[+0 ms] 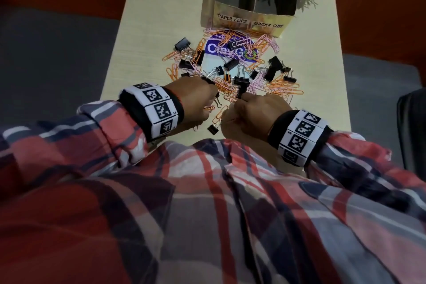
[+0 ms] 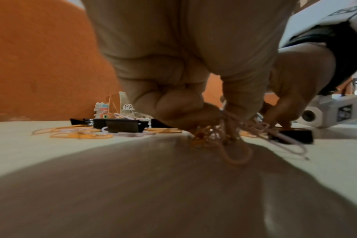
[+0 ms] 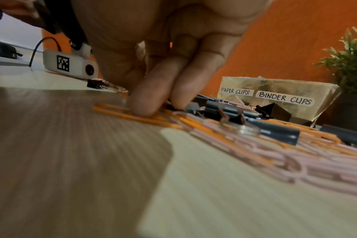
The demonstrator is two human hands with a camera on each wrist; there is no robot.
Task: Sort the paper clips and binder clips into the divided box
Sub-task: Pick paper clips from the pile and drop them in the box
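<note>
mostly orange and pink paper clips [image 1: 230,86] among black binder clips [image 1: 273,68], left hand [image 1: 196,101] clutching paper clips, right hand [image 1: 255,113] pinching one.

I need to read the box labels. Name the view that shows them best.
Right wrist: both labels on the box are large and sharp. The head view shows them smaller; the left wrist shows only "PA" beside the left hand.

A pale wood-grain table [image 1: 147,30] carries scattered paper clips [image 1: 284,90], binder clips [image 1: 183,43], a divided box [image 1: 249,22] and a sticker [image 1: 215,49].
</note>
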